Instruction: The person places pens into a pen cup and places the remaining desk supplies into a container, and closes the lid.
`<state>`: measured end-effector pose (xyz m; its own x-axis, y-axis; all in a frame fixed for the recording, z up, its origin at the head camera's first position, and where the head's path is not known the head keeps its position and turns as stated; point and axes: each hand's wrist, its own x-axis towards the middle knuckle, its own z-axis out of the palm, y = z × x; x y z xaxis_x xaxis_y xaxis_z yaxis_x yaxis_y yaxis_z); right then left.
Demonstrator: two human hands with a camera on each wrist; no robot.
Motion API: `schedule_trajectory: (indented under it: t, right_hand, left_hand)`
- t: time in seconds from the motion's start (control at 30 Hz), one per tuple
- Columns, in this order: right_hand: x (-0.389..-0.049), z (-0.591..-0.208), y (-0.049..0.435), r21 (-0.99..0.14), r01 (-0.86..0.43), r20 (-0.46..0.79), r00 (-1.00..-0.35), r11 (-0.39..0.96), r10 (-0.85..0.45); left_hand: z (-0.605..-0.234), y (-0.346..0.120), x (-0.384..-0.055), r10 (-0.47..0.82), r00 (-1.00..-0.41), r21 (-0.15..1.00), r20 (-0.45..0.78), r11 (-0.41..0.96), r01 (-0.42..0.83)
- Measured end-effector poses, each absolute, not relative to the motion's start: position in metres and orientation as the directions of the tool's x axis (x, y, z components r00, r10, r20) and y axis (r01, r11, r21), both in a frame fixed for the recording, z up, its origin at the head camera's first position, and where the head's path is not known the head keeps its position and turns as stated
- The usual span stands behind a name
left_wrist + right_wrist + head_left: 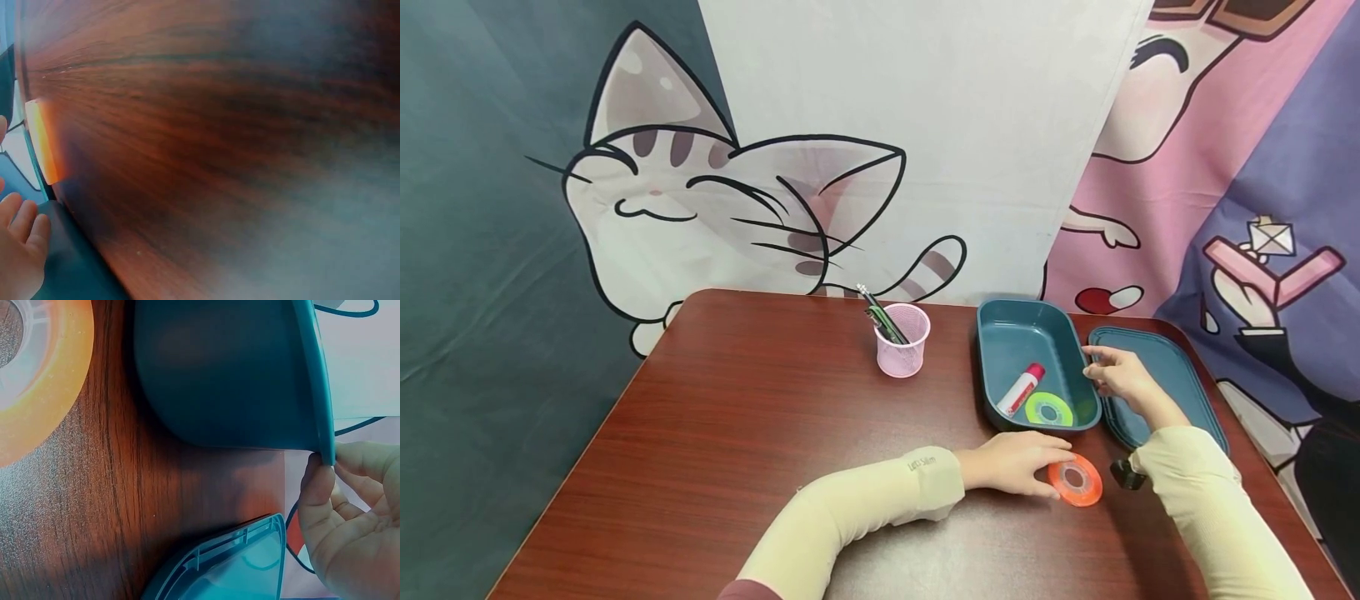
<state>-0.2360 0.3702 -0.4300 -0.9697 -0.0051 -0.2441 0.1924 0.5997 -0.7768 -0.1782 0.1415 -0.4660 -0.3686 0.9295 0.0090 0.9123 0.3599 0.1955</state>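
Observation:
My left hand (1017,464) reaches in from the left with fingers extended at the edge of an orange tape roll (1076,481) lying flat on the table. In the left wrist view a gap shows between the fingers (39,234) and the orange tape. With thumb and fingers, my right hand (1126,379) pinches the right rim of an open blue box (1022,329); the right wrist view shows this pinch (356,506) closely. Inside the box lie a white glue stick with a pink cap (1021,390) and a green tape roll (1048,410).
The blue lid (1165,367) lies right of the box, partly beneath my right forearm. A pink mesh cup (901,354) holding pens (883,321) stands left of the box. The brown table (737,400) ends at a cartoon curtain (955,100) behind.

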Motion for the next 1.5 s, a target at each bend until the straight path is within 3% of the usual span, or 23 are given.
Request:
schedule_trajectory:
  t: [0.33,0.7,1.17,1.5]
  right_hand:
    - [-0.236,-0.431,0.371,-0.787,0.185,-0.237,-0.971,0.589,-0.012]
    - [-0.237,-0.431,0.371,-0.791,0.179,-0.238,-0.971,0.584,-0.024]
    - [-0.238,-0.430,0.372,-0.781,0.174,-0.234,-0.972,0.600,-0.024]
    - [-0.236,-0.430,0.370,-0.775,0.179,-0.239,-0.971,0.606,-0.019]
  left_hand:
    - [-0.478,0.148,-0.179,0.916,-0.388,0.127,-0.107,0.399,0.908]
    - [-0.483,0.149,-0.180,0.913,-0.367,0.060,-0.180,0.382,0.922]
    - [-0.482,0.135,-0.184,0.920,-0.373,0.177,-0.119,0.389,0.904]
    - [-0.484,0.129,-0.188,0.932,-0.342,0.264,-0.117,0.362,0.894]
